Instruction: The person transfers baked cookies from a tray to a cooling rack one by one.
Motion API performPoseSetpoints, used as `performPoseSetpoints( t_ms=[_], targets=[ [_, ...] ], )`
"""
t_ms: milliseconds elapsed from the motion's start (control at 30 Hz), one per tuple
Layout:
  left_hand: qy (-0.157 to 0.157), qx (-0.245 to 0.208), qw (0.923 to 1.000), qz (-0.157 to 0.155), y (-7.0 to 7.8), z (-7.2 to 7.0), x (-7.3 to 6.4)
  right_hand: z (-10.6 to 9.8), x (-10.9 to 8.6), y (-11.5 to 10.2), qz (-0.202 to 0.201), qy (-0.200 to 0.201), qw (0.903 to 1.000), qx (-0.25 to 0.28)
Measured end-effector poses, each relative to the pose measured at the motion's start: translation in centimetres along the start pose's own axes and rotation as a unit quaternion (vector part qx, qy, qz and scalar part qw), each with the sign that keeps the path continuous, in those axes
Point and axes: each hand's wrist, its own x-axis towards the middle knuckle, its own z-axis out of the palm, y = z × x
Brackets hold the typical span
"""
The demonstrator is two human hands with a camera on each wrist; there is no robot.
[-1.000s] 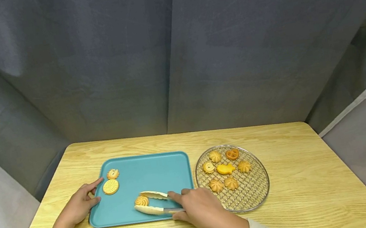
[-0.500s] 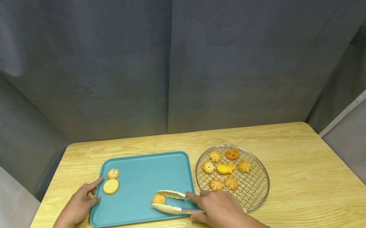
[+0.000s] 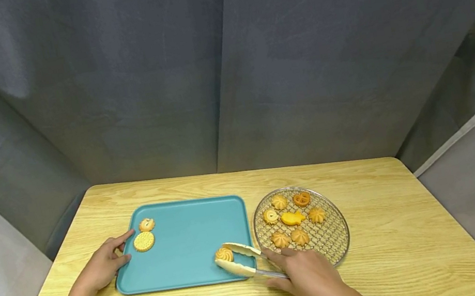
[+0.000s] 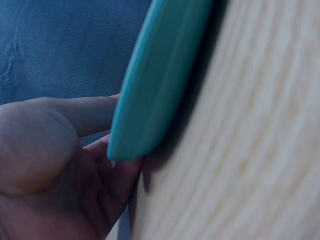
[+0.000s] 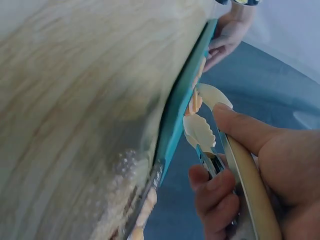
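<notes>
My right hand (image 3: 312, 279) grips a pair of tongs (image 3: 243, 267) with cream scalloped tips. Between those tips is a round swirl cookie (image 3: 224, 255), at the front right of the blue-green tray (image 3: 186, 235); whether it touches the tray I cannot tell. The right wrist view has the thumb on one arm of the tongs (image 5: 245, 185) and fingers curled round the other. My left hand (image 3: 103, 264) holds the tray's left edge, thumb and fingers at the rim (image 4: 145, 100). Near it on the tray lie a scalloped cookie (image 3: 146, 225) and a round pale cookie (image 3: 143, 241).
Right of the tray stands a round wire rack (image 3: 326, 253) bearing several cookies, among them a pretzel (image 3: 301, 199) and a yellow fish-shaped one (image 3: 293, 219). Both stand on a wooden table (image 3: 397, 226). Grey curtains (image 3: 224, 66) hang behind it.
My right hand has moved right with the tongs, and the swirl cookie has travelled with them from the tray's front middle toward its front right corner. The left hand and tray have stayed put.
</notes>
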Motion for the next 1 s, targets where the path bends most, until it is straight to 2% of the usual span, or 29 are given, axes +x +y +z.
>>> performPoseSetpoints(
  t_ms=[267, 400, 633, 800, 1000],
  targets=[
    [0.002, -0.005, 1.0, 0.002, 0.0, 0.2, 0.0, -1.4, -1.6, 2.2, 0.04, 0.037, 0.9984, 0.01],
    [-0.001, -0.016, 0.9999, 0.004, 0.1, 0.4, 0.0, -1.8, -3.2, 4.3, 0.097, 0.023, 0.9946, 0.028],
    [-0.001, -0.021, 0.9998, 0.007, 0.1, 0.4, 0.1, -2.1, -6.4, 8.6, 0.191, -0.025, 0.9801, 0.046],
    [-0.001, -0.021, 0.9998, 0.002, 0.1, 0.4, 0.1, -2.5, -8.2, 10.9, 0.224, -0.044, 0.9726, 0.042],
    [0.001, -0.018, 0.9998, 0.002, 0.1, 0.5, 0.1, -2.6, -9.1, 12.1, 0.234, -0.057, 0.9699, 0.034]
  ],
)
